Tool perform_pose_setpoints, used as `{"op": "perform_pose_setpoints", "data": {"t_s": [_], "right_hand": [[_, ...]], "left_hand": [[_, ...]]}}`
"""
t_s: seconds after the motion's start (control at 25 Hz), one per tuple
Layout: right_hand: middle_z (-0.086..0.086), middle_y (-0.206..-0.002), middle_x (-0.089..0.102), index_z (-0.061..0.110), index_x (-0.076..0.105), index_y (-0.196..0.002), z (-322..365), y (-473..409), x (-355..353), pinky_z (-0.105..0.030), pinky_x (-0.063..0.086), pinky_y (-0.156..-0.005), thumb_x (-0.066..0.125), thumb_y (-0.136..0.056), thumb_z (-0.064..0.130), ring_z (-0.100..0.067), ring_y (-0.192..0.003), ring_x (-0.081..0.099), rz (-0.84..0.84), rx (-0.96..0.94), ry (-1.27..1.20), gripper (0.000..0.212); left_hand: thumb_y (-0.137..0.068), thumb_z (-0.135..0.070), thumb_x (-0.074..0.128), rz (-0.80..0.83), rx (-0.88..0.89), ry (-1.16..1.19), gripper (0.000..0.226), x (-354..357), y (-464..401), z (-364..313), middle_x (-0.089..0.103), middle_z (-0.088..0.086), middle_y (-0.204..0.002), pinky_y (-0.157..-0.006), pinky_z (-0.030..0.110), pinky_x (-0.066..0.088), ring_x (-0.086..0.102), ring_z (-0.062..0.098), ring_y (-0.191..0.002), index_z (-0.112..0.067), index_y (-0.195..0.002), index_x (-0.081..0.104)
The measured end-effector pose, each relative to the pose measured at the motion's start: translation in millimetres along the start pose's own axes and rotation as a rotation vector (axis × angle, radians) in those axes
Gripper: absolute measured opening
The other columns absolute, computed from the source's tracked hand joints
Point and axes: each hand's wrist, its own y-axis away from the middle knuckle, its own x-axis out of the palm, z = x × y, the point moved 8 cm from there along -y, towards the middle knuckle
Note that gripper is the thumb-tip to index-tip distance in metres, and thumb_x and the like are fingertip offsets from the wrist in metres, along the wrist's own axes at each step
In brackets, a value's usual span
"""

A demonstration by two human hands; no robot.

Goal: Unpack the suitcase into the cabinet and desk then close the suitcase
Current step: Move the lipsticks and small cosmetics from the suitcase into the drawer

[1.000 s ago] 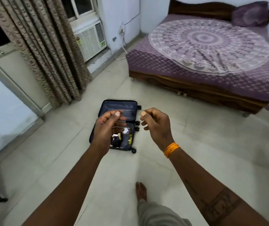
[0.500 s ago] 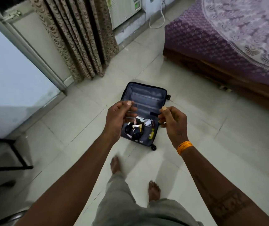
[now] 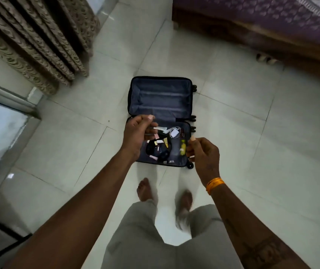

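**Open suitcase on the tiles, both hands raised above its packed half**

The suitcase (image 3: pixel 160 121) lies flat and fully open on the pale tiled floor (image 3: pixel 252 142), its 2 halves hinged side by side along the middle. The far half shows only bare grey-blue lining. The near half holds a scatter of small things: a white charger with its coiled cable (image 3: pixel 175 132), a small yellow bottle (image 3: pixel 183 146), a dark bundle (image 3: pixel 158 150) and several little pale tags or packets.

Both hands are held in the air between the camera and the case, so they overlap its near half in view. The left hand (image 3: pixel 137 133) covers the left edge of that half, fingers curled in with the thumb pressed toward the fingertips; whether anything is pinched there cannot be told. The right hand (image 3: pixel 203 152) sits over the near right corner, fingers likewise curled, nothing visibly in it. An orange band (image 3: pixel 214 184) rings the right wrist.

2 bare feet stand on the tiles just short of the case, below grey trouser legs. A patterned brown curtain (image 3: pixel 39 39) hangs at the upper left, beside a pale door frame. A bed (image 3: pixel 271 26) with a purple cover and wooden frame fills the upper right.
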Motion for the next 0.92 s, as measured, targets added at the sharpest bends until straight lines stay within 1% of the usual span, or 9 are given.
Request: {"op": "perform_pose_setpoints", "data": {"t_s": [0.12,0.32,0.4,0.48,0.56,0.68,0.76,0.84,0.92], "right_hand": [[-0.015,-0.072,0.069,0.007,0.065,-0.078,-44.2,-42.6,18.4,-0.046,0.055,-0.064,0.064,-0.092,0.049,-0.021,-0.064,0.061,-0.037,0.067,0.026,0.044],[-0.020,-0.076,0.066,0.012,0.065,-0.076,-135.0,-133.7,54.8,-0.057,0.056,-0.066,0.066,-0.089,0.049,-0.029,-0.066,0.057,-0.060,0.109,0.060,0.040],[-0.012,-0.075,0.070,0.015,0.068,-0.077,-183.2,-176.5,69.4,-0.055,0.060,-0.072,0.066,-0.086,0.048,-0.033,-0.072,0.065,-0.138,0.151,0.075,0.034],[-0.002,-0.076,0.073,0.019,0.070,-0.080,-236.8,-220.3,87.1,-0.050,0.060,-0.081,0.066,-0.087,0.042,-0.028,-0.080,0.071,-0.177,0.166,0.100,0.024],[0.003,-0.086,0.075,0.021,0.073,-0.092,-287.9,-259.9,103.3,-0.043,0.058,-0.091,0.069,-0.091,0.029,-0.021,-0.087,0.071,-0.178,0.181,0.119,0.009],[-0.004,-0.107,0.076,0.012,0.073,-0.112,-374.4,-329.3,124.0,-0.034,0.051,-0.102,0.069,-0.091,0.012,-0.022,-0.105,0.069,-0.129,0.223,0.192,0.022],[-0.011,-0.118,0.074,0.010,0.070,-0.119,-418.3,-368.3,131.5,-0.029,0.047,-0.099,0.066,-0.092,0.011,-0.030,-0.115,0.066,-0.112,0.228,0.305,0.027],[-0.019,-0.124,0.070,0.006,0.066,-0.122,-453.9,-395.3,139.3,-0.033,0.047,-0.092,0.063,-0.091,0.012,-0.038,-0.117,0.064,-0.119,0.250,0.427,0.031],[-0.025,-0.125,0.066,0.002,0.060,-0.122,-476.0,-406.2,151.3,-0.040,0.049,-0.092,0.060,-0.087,0.011,-0.045,-0.116,0.062,-0.152,0.240,0.522,0.036]], "left_hand": [[-0.102,-0.023,0.064,0.008,-0.053,-0.049,0.029,-4.6,-54.9,34.9,0.076,0.004,-0.085,-0.064,0.029,0.056,0.069,0.014,-0.067,0.002,-0.116,0.069],[-0.102,-0.022,0.065,-0.008,-0.078,-0.044,0.016,-1.5,-148.9,121.5,0.077,0.003,-0.085,-0.060,0.024,0.056,0.069,0.014,-0.068,-0.008,-0.107,0.072],[-0.103,-0.021,0.063,-0.047,-0.105,-0.006,0.016,-2.1,-192.8,171.7,0.076,0.005,-0.086,-0.057,0.022,0.055,0.069,0.014,-0.068,-0.009,-0.108,0.071],[-0.102,-0.022,0.063,-0.067,-0.125,0.003,0.018,-0.6,-236.7,227.7,0.076,0.006,-0.087,-0.056,0.022,0.055,0.070,0.014,-0.069,-0.008,-0.110,0.071],[-0.102,-0.023,0.063,-0.058,-0.133,-0.009,0.022,2.6,-275.2,276.6,0.076,0.009,-0.089,-0.057,0.024,0.056,0.070,0.016,-0.071,-0.005,-0.112,0.072],[-0.102,-0.023,0.063,-0.082,-0.127,0.005,0.023,3.4,-340.3,344.9,0.075,0.008,-0.089,-0.059,0.026,0.055,0.069,0.016,-0.070,-0.005,-0.112,0.071],[-0.102,-0.023,0.062,-0.105,-0.109,0.025,0.019,0.9,-378.6,378.9,0.075,0.007,-0.087,-0.058,0.025,0.053,0.068,0.014,-0.067,-0.008,-0.110,0.071],[-0.102,-0.023,0.063,-0.086,-0.074,-0.010,0.018,4.0,-409.6,405.7,0.075,0.007,-0.087,-0.057,0.024,0.053,0.067,0.013,-0.065,-0.008,-0.110,0.071],[-0.101,-0.022,0.064,-0.046,-0.061,-0.085,0.015,11.5,-426.3,429.2,0.075,0.007,-0.088,-0.057,0.024,0.052,0.066,0.014,-0.066,-0.010,-0.107,0.071]]}}
